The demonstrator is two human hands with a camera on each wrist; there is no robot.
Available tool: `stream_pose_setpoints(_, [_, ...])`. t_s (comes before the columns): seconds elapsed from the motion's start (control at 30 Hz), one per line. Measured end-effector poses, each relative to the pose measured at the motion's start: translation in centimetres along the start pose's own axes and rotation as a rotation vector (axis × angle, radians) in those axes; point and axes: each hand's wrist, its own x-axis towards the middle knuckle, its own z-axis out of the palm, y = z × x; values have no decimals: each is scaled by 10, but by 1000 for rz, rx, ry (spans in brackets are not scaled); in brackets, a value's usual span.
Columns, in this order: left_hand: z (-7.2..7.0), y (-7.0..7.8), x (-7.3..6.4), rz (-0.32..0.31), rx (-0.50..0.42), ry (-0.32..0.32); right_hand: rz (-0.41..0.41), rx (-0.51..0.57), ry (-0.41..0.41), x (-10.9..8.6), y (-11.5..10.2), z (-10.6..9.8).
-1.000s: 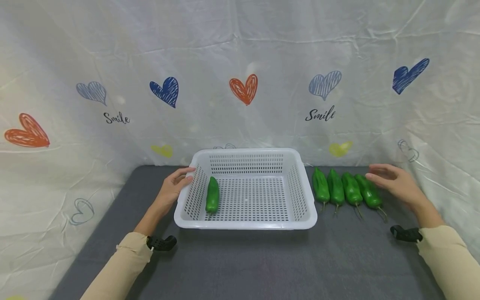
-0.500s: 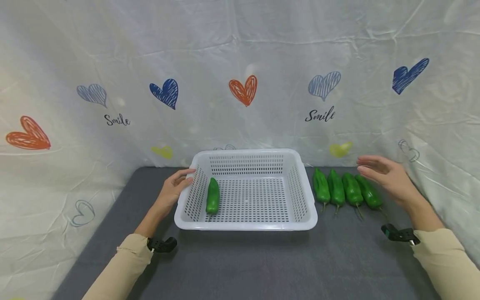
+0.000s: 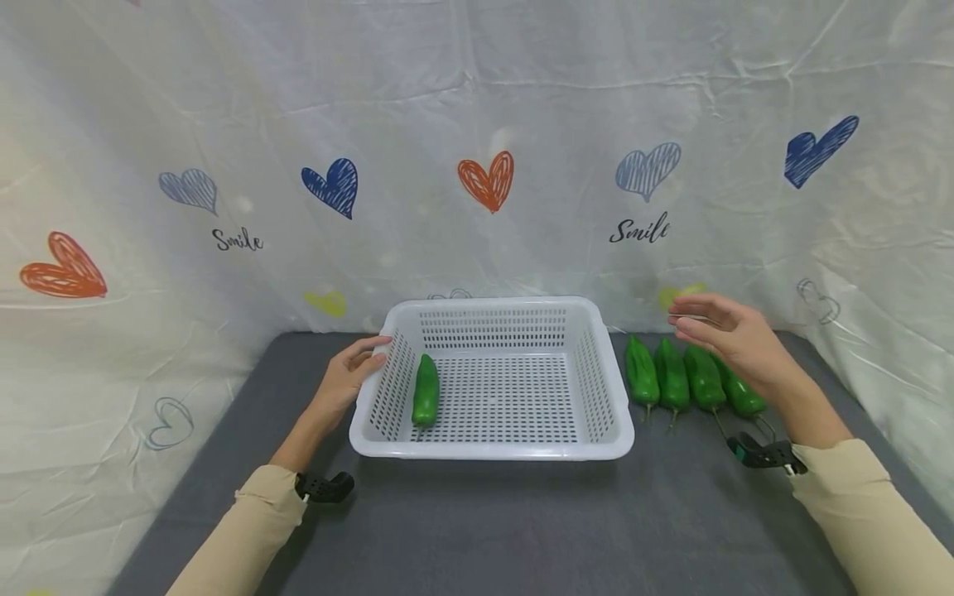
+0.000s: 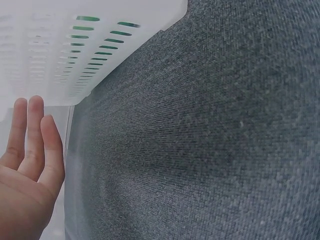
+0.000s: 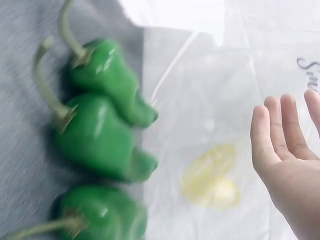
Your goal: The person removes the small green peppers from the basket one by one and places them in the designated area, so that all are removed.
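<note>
A white slotted plastic basket [image 3: 495, 451] stands on the grey cloth, with one green chili pepper [image 3: 426, 391] lying inside near its left wall. My left hand [image 3: 346, 377] touches the basket's left rim; in the left wrist view its fingers [image 4: 34, 132] lie straight beside the outer wall. Right of the basket, several green chili peppers [image 3: 643, 372] lie in a row, stems toward me. My right hand [image 3: 734, 339] is raised above the right end of that row, fingers extended and holding nothing. It partly covers the rightmost pepper [image 3: 745, 397].
Grey cloth [image 3: 477, 530] covers the table. Behind it hangs a pale curtain [image 3: 551, 99] printed with hearts and the word "Smile". Black straps with small devices sit on both wrists.
My right hand has moved left and slightly up, from beside the row of chili peppers to above it. My left hand, the basket and the peppers have stayed in place.
</note>
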Motion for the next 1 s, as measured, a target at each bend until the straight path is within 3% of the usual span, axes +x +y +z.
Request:
stream_pose_setpoints(0.2, [2,-2,0,1,8,-4,-7,-103,-37,16,-13,16])
stream_pose_setpoints(0.43, [2,-3,0,8,10,-10,-32,-85,-64,34,-26,37])
stream_pose_setpoints(0.73, [1,-1,0,20,7,-20,-52,-141,-131,57,-37,62])
stream_pose_setpoints(1.0, [-2,0,-1,41,21,-16,-93,-108,-193,75,-47,86])
